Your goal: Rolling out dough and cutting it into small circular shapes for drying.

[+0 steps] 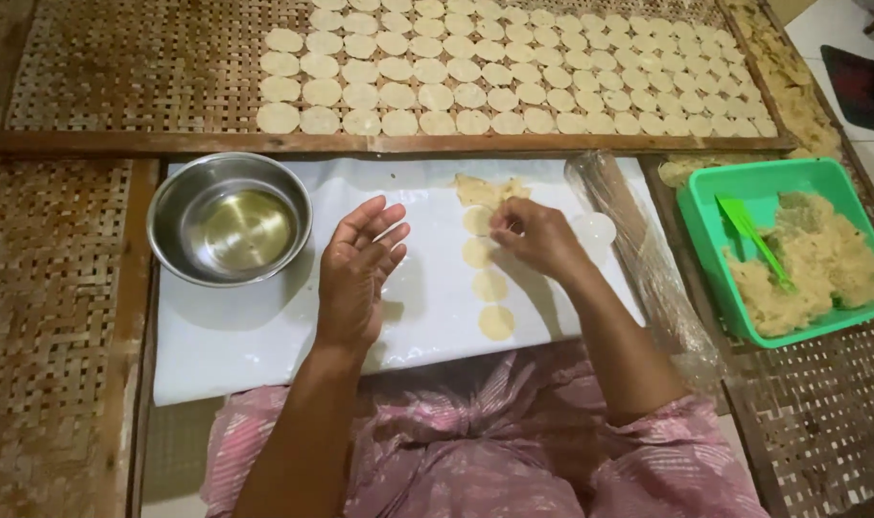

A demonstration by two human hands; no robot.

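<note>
pinching the top dough disc (477,221) at frame centre, right hand (537,238) could tear the thin round; left hand (358,269) open, holding nothing, above white plastic sheet (264,336).

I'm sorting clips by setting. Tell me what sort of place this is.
Probably a home food workshop at floor level: a woven tray covered in dough discs, a green tub of dough, and a steel bowl by the hands.
</note>
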